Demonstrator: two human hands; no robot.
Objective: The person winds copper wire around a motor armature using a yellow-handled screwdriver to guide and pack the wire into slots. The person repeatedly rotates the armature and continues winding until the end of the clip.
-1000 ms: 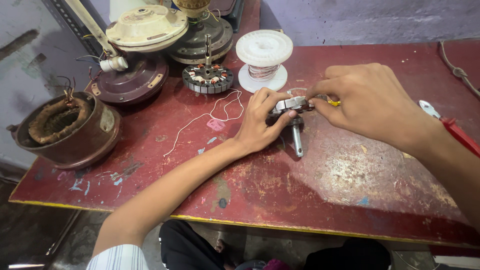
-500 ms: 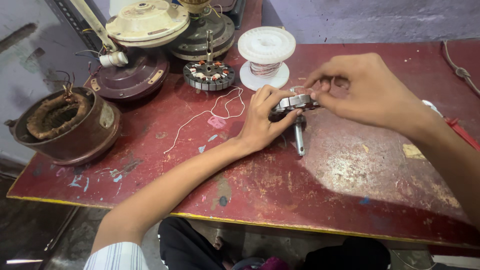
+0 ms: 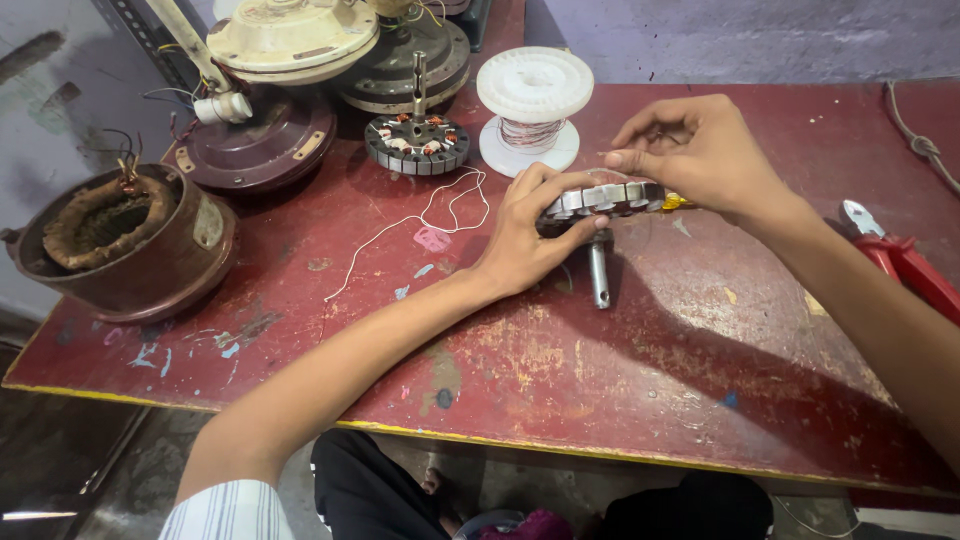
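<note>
Left hand (image 3: 530,235) clamps the bare stator core (image 3: 603,198) near the table's (image 3: 620,400) far edge; right hand (image 3: 700,155) pinches at its rim; winding looks barely begun; next calls for fine fingertip feeding.

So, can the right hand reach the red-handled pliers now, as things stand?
Probably yes. The pliers lie on the table just beside the right forearm, with nothing between them. But the right hand is busy at the stator core, which the left hand also grips.
</note>
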